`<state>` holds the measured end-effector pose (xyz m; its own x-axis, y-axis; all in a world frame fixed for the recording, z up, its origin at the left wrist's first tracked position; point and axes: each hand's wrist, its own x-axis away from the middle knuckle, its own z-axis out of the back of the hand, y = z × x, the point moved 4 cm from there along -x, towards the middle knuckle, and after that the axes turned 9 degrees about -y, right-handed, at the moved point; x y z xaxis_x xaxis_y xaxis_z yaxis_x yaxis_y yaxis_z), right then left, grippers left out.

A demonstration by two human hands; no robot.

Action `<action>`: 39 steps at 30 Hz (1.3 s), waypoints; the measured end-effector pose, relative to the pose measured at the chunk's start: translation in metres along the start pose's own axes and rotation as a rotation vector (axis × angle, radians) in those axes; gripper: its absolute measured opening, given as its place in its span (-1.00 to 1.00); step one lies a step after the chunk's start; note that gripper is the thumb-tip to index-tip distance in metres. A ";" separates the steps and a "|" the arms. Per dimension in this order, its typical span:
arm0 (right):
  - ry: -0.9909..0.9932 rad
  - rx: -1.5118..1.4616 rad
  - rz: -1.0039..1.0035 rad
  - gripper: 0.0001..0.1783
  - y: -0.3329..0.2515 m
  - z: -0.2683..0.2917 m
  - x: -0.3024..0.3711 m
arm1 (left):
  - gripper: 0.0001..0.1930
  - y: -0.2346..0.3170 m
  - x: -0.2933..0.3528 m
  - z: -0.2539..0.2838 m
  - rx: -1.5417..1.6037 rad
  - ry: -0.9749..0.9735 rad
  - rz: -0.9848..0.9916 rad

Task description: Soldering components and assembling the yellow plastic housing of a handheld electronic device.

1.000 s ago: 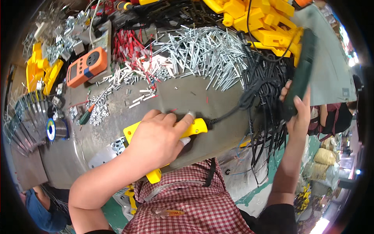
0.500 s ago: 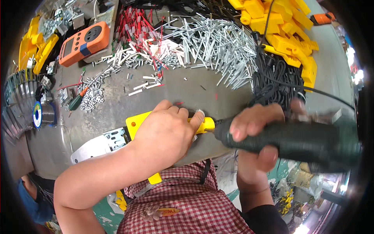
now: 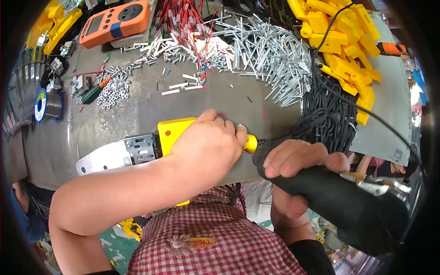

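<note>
My left hand [image 3: 206, 144] is wrapped over the yellow handle [image 3: 173, 130] of a tool like a plastic-pipe welding iron, pressing it to the bench. A slotted metal bracket [image 3: 141, 149] and a flat silver heating plate [image 3: 103, 156] extend left from that handle. In my right hand [image 3: 293, 162] is a thick black electric screwdriver [image 3: 339, 197], its front end beside the handle's right tip and its rear slanting down right. I cannot see the screwdriver's bit. A black cord leaves the handle's right end.
Long screws [image 3: 270, 55], white sleeves, red-wired parts [image 3: 178, 18] and nuts [image 3: 112, 94] lie across the far bench. An orange meter [image 3: 114, 23], a green screwdriver [image 3: 94, 93] and a solder spool [image 3: 48, 105] stand left. Yellow housings [image 3: 343, 41] and coiled black cords [image 3: 327, 114] lie right.
The electric screwdriver's rear has swung downward, and its front end now sits lower beside the handle; the bit seen earlier is hidden. My left hand keeps its hold. The whole view has shifted slightly.
</note>
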<state>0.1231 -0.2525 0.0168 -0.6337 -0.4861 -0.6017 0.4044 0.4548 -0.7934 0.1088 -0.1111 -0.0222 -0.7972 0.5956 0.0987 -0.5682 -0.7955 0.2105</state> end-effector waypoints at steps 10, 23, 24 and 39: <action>0.265 0.273 -0.123 -0.13 -0.011 -0.005 -0.014 | -0.70 0.008 0.001 -0.002 -0.049 -0.043 -0.004; 0.124 -0.018 -0.121 -0.31 0.005 0.000 -0.020 | -0.62 0.008 0.001 0.001 -0.022 -0.117 -0.005; 0.124 -0.019 -0.117 -0.31 0.007 -0.001 -0.020 | -0.62 0.008 0.002 0.000 -0.025 -0.117 -0.004; 0.198 0.353 -0.069 0.19 -0.025 -0.038 -0.004 | -0.68 0.006 -0.002 -0.004 0.073 -0.199 -0.066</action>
<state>0.0906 -0.2335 0.0421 -0.7679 -0.3380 -0.5441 0.5361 0.1258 -0.8348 0.1065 -0.1174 -0.0256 -0.6985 0.6623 0.2710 -0.5961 -0.7480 0.2918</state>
